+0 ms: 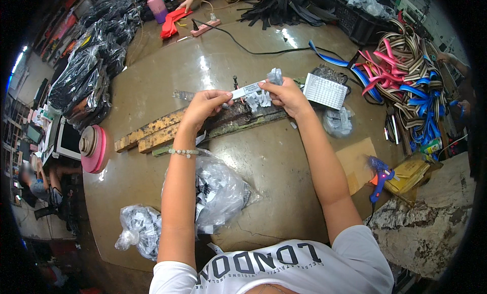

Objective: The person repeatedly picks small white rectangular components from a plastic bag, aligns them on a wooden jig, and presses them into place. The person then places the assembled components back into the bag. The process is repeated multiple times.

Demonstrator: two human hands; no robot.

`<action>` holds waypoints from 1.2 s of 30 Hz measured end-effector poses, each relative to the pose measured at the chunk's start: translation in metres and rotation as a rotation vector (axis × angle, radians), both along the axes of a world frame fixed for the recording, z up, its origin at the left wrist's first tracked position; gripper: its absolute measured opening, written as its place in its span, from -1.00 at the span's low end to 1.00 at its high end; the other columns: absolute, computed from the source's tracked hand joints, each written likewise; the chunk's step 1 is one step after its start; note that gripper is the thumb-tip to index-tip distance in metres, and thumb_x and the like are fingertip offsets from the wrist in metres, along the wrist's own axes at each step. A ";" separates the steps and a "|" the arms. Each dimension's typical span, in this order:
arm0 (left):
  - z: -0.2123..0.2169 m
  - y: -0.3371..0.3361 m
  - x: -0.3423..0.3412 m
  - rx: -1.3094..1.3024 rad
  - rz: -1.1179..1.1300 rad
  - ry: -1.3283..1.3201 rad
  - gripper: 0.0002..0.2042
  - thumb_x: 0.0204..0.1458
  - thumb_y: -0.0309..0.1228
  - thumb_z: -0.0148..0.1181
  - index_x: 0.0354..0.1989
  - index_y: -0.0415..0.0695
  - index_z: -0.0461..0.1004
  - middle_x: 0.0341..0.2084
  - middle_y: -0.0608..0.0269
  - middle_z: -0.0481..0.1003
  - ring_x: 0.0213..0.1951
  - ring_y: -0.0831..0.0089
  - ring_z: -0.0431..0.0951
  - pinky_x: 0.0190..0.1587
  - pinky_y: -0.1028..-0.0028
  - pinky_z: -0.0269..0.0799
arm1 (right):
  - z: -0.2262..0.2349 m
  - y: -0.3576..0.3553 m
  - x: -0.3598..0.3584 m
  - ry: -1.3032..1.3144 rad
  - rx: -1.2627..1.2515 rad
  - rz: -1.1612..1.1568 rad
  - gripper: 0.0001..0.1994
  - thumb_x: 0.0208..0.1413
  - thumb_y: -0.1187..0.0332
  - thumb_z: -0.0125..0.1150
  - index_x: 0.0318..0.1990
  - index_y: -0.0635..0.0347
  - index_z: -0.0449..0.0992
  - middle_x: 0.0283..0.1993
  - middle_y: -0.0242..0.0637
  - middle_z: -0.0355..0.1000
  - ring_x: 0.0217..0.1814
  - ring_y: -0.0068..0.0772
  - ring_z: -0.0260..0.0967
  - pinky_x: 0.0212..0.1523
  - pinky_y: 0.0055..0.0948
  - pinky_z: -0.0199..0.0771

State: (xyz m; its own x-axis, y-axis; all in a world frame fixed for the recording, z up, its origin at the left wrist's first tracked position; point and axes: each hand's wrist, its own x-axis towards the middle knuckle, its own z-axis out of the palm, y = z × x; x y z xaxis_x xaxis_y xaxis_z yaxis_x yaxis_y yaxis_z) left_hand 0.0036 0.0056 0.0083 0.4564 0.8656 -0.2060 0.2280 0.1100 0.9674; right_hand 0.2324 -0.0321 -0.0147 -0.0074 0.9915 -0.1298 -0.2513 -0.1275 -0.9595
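A white printed label strip (247, 90) is stretched between my two hands over the middle of the table. My left hand (207, 107) pinches its left end between thumb and fingers. The other end is in the closed fingers of my right hand (288, 97). A crumpled grey-white piece (275, 76) stands up just behind my right fingers; whether I hold it too is unclear. Below the strip, several small cut labels (259, 100) lie on a dark, worn work bar. Wooden bars (152, 135) extend to the left of it. A small upright metal part (235, 83) stands behind the strip.
Clear bags of labels (218, 185) (142, 232) lie near my left forearm. To the right are a white gridded box (325, 91), a blue glue gun (379, 178) and coloured straps (395, 71). A black cable (253, 51) crosses the far table; another person's hand (188, 4) is there.
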 end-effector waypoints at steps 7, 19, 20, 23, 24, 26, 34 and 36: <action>-0.004 0.000 0.003 0.014 0.006 0.004 -0.80 -0.01 -0.26 0.16 -0.41 -0.16 0.53 -0.60 0.53 0.43 -0.64 0.78 0.14 -0.59 0.71 0.00 | -0.001 0.000 0.001 -0.007 -0.047 -0.014 -0.84 -0.02 0.37 0.24 -0.46 0.11 0.35 -0.62 -0.62 0.13 -0.69 -0.84 -0.05 -0.75 -0.74 -0.18; -0.018 0.004 0.009 0.103 0.058 0.108 -0.80 -0.06 -0.34 0.20 -0.43 -0.27 0.54 -0.64 0.42 0.43 -0.68 0.72 0.20 -0.64 0.65 0.06 | -0.025 0.007 -0.006 -0.467 0.028 -0.060 -0.80 -0.08 0.27 0.26 -0.44 0.16 0.40 -0.64 -0.56 0.20 -0.69 -0.74 0.03 -0.71 -0.69 -0.08; -0.019 0.004 0.009 0.110 0.068 0.108 -0.79 -0.06 -0.34 0.20 -0.44 -0.27 0.54 -0.64 0.42 0.43 -0.68 0.72 0.20 -0.64 0.65 0.06 | -0.025 0.007 -0.006 -0.520 0.073 -0.070 -0.80 -0.09 0.26 0.26 -0.44 0.16 0.41 -0.64 -0.55 0.21 -0.69 -0.73 0.04 -0.70 -0.68 -0.07; -0.012 0.001 0.005 0.090 0.075 0.028 -0.77 -0.06 -0.30 0.20 -0.37 -0.24 0.53 -0.66 0.47 0.40 -0.69 0.73 0.18 -0.65 0.67 0.03 | -0.017 0.006 -0.003 -0.065 0.076 -0.050 -0.88 -0.04 0.35 0.17 -0.44 0.15 0.37 -0.54 -0.44 0.30 -0.62 -0.69 0.13 -0.69 -0.64 0.02; -0.007 0.000 0.003 0.083 0.088 -0.011 -0.77 -0.06 -0.29 0.20 -0.37 -0.23 0.53 -0.68 0.49 0.39 -0.69 0.73 0.17 -0.65 0.68 0.01 | -0.013 0.006 -0.003 0.138 0.084 -0.044 -0.89 -0.04 0.36 0.15 -0.45 0.14 0.35 -0.51 -0.41 0.33 -0.60 -0.68 0.16 -0.69 -0.63 0.04; 0.010 -0.002 -0.004 0.052 0.128 -0.095 -0.80 -0.05 -0.28 0.20 -0.44 -0.17 0.50 -0.69 0.53 0.34 -0.70 0.76 0.11 -0.66 0.69 -0.03 | 0.000 0.002 0.000 0.330 0.116 -0.114 -0.92 -0.01 0.40 0.07 -0.46 0.13 0.32 -0.48 -0.34 0.34 -0.50 -0.56 0.25 -0.53 -0.55 0.26; 0.098 -0.031 -0.001 0.038 0.074 -0.627 -0.81 -0.01 -0.26 0.18 -0.51 0.02 0.31 -0.75 0.66 0.05 -0.72 0.81 -0.05 -0.69 0.68 -0.19 | 0.049 -0.032 -0.045 0.653 0.097 0.263 -0.87 0.06 0.43 -0.11 -0.22 0.20 0.27 -0.59 -0.48 0.11 -0.54 -0.58 0.13 -0.56 -0.56 0.18; 0.115 -0.051 -0.002 0.069 0.029 -0.782 -0.83 -0.01 -0.26 0.18 -0.48 0.02 0.31 -0.75 0.65 0.02 -0.73 0.81 -0.05 -0.69 0.69 -0.20 | 0.058 -0.049 -0.063 0.433 0.133 0.461 -0.84 0.08 0.33 0.02 -0.23 0.18 0.30 -0.57 -0.54 0.14 -0.56 -0.69 0.09 -0.61 -0.65 0.11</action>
State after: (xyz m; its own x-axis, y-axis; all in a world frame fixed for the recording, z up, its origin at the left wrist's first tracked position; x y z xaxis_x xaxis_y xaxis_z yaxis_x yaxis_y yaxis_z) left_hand 0.0016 -0.0450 0.1233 0.4240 0.8784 0.2207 -0.5240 0.0391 0.8508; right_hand 0.1697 -0.0808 0.0436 -0.4602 0.8818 0.1037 -0.5668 -0.2018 -0.7988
